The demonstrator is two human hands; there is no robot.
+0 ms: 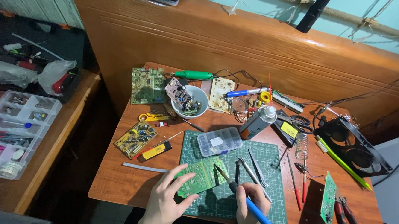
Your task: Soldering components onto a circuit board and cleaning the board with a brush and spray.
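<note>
Cluttered wooden bench, green cutting mat at the front edge.

A green circuit board is pinned flat on the mat by the left hand; a blue soldering iron is gripped in the right hand, tip seemingly touching the board.

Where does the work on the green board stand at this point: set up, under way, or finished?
Under way. Set up: the green circuit board lies on the cutting mat, with tweezers and a parts box close by. In hand: the left hand steadies the board while the right hand holds the blue soldering iron, tip at the board's edge. Left: other boards, like the yellow board, lie aside untouched.
</note>
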